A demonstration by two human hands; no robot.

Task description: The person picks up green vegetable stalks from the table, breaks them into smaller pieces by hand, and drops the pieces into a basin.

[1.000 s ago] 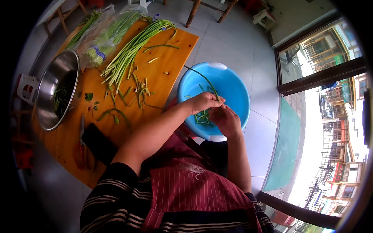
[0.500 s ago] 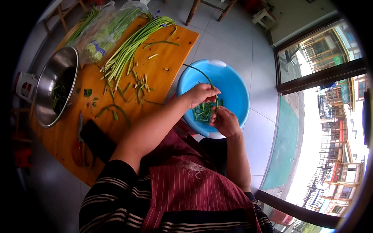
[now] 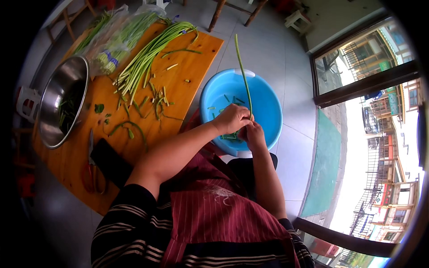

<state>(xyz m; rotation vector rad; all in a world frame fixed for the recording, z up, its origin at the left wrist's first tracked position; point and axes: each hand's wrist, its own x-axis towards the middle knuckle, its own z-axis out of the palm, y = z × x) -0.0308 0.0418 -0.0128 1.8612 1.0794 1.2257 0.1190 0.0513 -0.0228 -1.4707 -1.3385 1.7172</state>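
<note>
One long green stem (image 3: pixel 242 71) rises nearly upright from my fingers above the blue basin (image 3: pixel 279 114). My left hand (image 3: pixel 233 119) pinches it near its lower end. Touching the left fingertips, my right hand (image 3: pixel 255 135) is closed at the stem's bottom end, which the fingers hide. Cut green pieces (image 3: pixel 239 100) lie inside the basin, partly covered by my hands. On the wooden table (image 3: pixel 196 62) at the left rests a bunch of long green stems (image 3: pixel 147 58), with short cut bits (image 3: pixel 164 96) scattered near it.
A steel bowl (image 3: pixel 82 71) with greens stands on the table's left side. Red-handled scissors (image 3: pixel 90 167) and a dark flat object (image 3: pixel 109 161) lie near me. Bagged greens (image 3: pixel 134 33) are at the table's far end. A white stool (image 3: pixel 298 20) stands by the wall.
The stem has swung from slanting left to nearly upright. My hands have come together at its lower end after being apart half a second ago. The view has shifted slightly.
</note>
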